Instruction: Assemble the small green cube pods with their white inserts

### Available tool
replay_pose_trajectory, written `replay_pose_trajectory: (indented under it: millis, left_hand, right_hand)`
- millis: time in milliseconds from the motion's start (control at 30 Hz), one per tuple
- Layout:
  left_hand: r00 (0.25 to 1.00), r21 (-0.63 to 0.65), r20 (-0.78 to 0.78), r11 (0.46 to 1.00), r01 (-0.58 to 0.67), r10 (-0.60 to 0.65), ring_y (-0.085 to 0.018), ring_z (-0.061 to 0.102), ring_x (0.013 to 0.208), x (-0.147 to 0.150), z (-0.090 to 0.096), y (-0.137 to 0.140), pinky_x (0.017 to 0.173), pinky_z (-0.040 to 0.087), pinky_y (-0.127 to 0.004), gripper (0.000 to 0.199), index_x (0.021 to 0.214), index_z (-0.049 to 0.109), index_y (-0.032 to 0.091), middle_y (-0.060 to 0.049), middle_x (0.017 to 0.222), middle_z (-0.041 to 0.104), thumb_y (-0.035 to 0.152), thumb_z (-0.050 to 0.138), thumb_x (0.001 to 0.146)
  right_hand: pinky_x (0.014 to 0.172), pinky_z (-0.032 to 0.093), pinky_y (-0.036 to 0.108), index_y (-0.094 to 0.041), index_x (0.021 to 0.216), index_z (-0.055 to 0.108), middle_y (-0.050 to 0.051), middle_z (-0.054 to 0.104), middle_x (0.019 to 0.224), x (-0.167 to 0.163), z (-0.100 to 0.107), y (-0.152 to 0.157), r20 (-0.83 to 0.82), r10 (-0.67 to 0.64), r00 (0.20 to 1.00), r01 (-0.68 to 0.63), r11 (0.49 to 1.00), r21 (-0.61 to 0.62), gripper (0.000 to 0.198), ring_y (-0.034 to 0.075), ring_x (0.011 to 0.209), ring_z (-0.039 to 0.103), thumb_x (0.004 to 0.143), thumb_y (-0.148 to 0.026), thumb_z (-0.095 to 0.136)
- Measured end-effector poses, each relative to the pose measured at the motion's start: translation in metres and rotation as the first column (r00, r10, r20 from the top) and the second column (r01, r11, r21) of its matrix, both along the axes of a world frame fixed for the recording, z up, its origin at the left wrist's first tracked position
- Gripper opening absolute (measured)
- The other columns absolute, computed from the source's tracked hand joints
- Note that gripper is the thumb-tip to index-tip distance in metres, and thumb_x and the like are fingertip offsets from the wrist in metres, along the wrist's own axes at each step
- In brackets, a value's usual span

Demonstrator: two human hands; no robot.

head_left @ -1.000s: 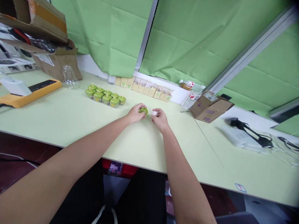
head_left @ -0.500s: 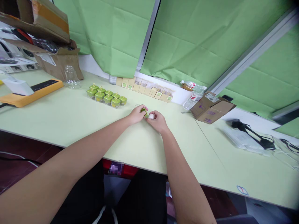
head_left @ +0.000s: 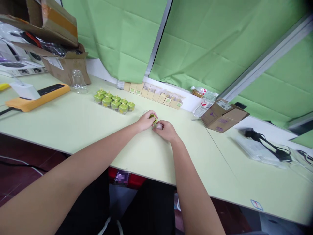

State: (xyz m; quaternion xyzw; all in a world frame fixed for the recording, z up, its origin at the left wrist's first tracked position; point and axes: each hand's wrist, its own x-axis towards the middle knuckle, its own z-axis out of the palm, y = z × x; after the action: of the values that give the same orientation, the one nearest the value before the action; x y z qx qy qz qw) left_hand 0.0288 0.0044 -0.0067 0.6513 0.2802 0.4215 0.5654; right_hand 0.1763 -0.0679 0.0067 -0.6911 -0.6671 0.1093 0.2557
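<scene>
My left hand (head_left: 146,120) is closed around a green lid (head_left: 153,118), its dark hollow side partly showing between the fingers. Right beside it, my right hand (head_left: 167,130) pinches a small whitish rounded piece (head_left: 159,126); its exact kind is too small to tell. Both hands meet just above the middle of the pale table (head_left: 146,153). To their left stand several small clear containers with green lids (head_left: 115,103), grouped in rows, each lid topped by a little loop.
Small cardboard boxes (head_left: 156,94) line the wall at the back. An orange power strip (head_left: 39,98) and a clear bottle-shaped container (head_left: 78,83) are on the left. Rightward are plastic bottles (head_left: 202,107), a cardboard box (head_left: 221,117) and a black strap (head_left: 267,145).
The view has shifted slightly, so the whole scene sits a little further right. Both hands keep their holds, close together over the table.
</scene>
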Motion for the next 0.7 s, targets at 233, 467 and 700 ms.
replay_pose_trajectory:
  millis: [233, 467, 700]
  left_hand:
    - [1.0, 0.007, 0.025, 1.0, -0.004, 0.004, -0.008, 0.05, 0.059, 0.0, 0.003, -0.003, 0.058, 0.044, -0.022, 0.019, 0.089, 0.053, 0.018, 0.001, 0.08, 0.054, 0.005, 0.045, 0.077]
    - [0.996, -0.091, 0.084, 0.996, -0.021, 0.029, -0.008, 0.052, 0.062, 0.001, 0.005, -0.002, 0.061, 0.045, -0.022, 0.018, 0.089, 0.056, 0.017, 0.001, 0.076, 0.054, 0.005, 0.049, 0.077]
    - [0.975, -0.261, 0.222, 0.962, 0.078, -0.019, -0.012, 0.061, 0.08, 0.003, 0.009, -0.005, 0.08, 0.05, -0.029, 0.016, 0.093, 0.062, 0.013, -0.004, 0.09, 0.063, 0.009, 0.054, 0.08]
  right_hand:
    - [0.089, 0.046, 0.038, -0.022, 0.104, 0.069, 0.007, 0.067, 0.108, -0.001, 0.0, 0.002, -0.098, -0.02, 0.995, 0.037, 0.983, 0.181, 0.033, 0.024, 0.102, 0.059, 0.076, -0.039, 0.066]
    - [0.079, 0.049, 0.035, -0.022, 0.081, 0.065, 0.003, 0.069, 0.091, -0.016, 0.012, -0.001, -0.325, 0.074, 0.943, 0.02, 0.96, 0.278, 0.02, 0.021, 0.09, 0.062, 0.077, -0.041, 0.065]
    - [0.068, 0.052, 0.032, -0.022, 0.088, 0.068, 0.004, 0.07, 0.09, -0.016, 0.006, 0.002, -0.387, 0.053, 0.921, 0.095, 0.93, 0.354, 0.018, 0.018, 0.075, 0.064, 0.081, -0.038, 0.063]
